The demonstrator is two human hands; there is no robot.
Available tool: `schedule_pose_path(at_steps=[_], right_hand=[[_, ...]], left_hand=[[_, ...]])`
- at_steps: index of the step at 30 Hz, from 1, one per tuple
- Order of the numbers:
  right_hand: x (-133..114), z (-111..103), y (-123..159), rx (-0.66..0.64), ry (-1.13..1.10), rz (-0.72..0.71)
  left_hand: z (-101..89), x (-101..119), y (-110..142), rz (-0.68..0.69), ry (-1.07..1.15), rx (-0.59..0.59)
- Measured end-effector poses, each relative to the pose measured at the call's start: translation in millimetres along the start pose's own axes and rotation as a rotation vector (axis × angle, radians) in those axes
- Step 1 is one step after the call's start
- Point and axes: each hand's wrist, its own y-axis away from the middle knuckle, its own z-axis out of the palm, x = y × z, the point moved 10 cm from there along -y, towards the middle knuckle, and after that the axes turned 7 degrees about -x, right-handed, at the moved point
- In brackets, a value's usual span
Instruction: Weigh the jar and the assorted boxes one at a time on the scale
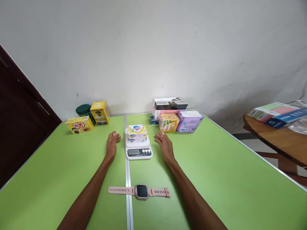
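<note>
Left grip (112, 144) and right grip (165, 146) both empty, loosely open, flanking the scale (139, 149) without touching it. Soap boxes (137, 133) stacked on top, between the grips, likely so the scale alone bears them. Watch (141, 191) lies flat, nearside of both grips.

Green table (206, 166), white scale (139, 154), pink watch (142, 191), yellow boxes (100, 113), purple pack (189, 122)

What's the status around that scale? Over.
Left hand, right hand open, flanking scale. Soap boxes stacked on it. Pink watch nearer the person, not blocking boxes.
</note>
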Motion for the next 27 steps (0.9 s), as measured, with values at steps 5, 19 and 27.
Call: schedule_pose_path(at_steps=[5,19,27], right_hand=[[-10,2,8,-0.050,0.079,-0.030],[-77,74,-27,-0.571,0.450,-0.149],[-81,88,-40,-0.687,0.600,-0.113]], left_hand=[[-2.7,6,4,0.022,-0.083,-0.007],[57.8,64,0,0.160,-0.462,-0.418],[65.3,70,-19,0.200,-0.536,-0.508]])
